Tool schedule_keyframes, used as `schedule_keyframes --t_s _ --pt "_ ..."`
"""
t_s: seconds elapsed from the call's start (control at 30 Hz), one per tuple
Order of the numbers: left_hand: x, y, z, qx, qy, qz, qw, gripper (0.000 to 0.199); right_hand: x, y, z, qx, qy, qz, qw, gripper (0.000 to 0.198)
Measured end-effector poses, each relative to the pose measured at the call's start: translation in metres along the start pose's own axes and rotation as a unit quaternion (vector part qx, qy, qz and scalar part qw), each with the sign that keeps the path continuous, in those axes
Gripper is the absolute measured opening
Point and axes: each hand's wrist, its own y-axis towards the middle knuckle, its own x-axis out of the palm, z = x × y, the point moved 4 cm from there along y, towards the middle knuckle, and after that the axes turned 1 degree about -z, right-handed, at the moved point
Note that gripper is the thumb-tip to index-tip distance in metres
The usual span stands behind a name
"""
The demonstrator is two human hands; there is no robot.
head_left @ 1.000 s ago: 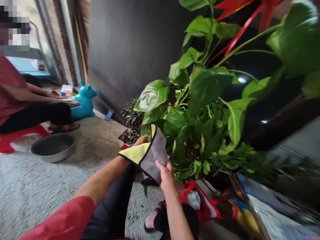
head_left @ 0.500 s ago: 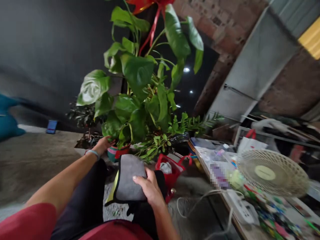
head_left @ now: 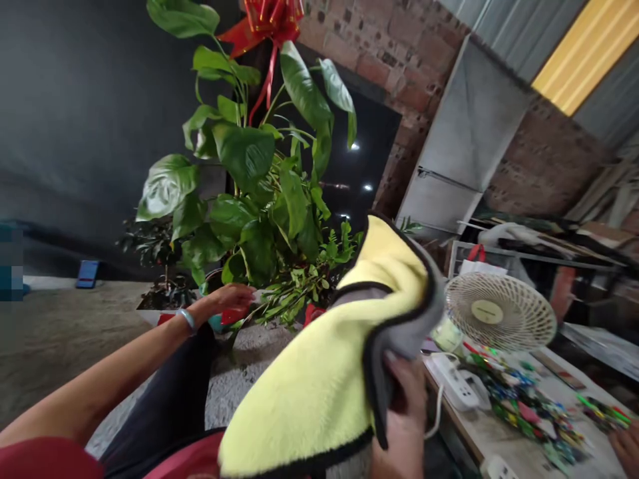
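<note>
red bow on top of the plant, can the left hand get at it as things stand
Probably not easily: the left hand rests low by the pot, while the red bow sits at the plant's top, with big leaves between.

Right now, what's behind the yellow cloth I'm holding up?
The cloth, in the right hand, covers part of the plant's lower leaves and the table's near end. The fan shows beside it; anything else behind stays hidden.

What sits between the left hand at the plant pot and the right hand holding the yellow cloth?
In the head view, low leafy sprigs and bare concrete floor lie between the left hand and the cloth in the right hand.
</note>
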Motion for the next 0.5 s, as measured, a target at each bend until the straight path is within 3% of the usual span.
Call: schedule_keyframes --t_s 0.13,0.23,0.3,0.4,0.43,0.5 --pt "0.019 -0.030 0.066 0.120 0.035 -0.043 0.991 0.027 0.050 0.002 0.022 -0.008 -0.080 -0.104 0.991 0.049" --pt "0.026 -0.058 0.120 0.209 0.043 -0.046 0.976 0.037 0.075 0.017 0.022 -0.040 -0.128 -0.132 0.982 0.053" --pt "0.026 -0.075 0.149 0.255 0.050 -0.028 0.965 0.038 0.073 0.034 0.010 -0.052 -0.142 -0.079 0.985 0.061" --pt "0.016 -0.089 0.188 0.326 0.077 0.051 0.941 0.027 0.059 0.068 -0.012 -0.075 -0.200 0.080 0.974 0.069" --pt "0.009 -0.091 0.201 0.356 0.103 0.100 0.923 0.023 0.059 0.081 -0.014 -0.092 -0.216 0.095 0.967 0.067" --pt "-0.009 -0.095 0.229 0.422 0.195 0.194 0.864 0.026 0.071 0.105 -0.007 -0.117 -0.252 0.056 0.959 0.061"
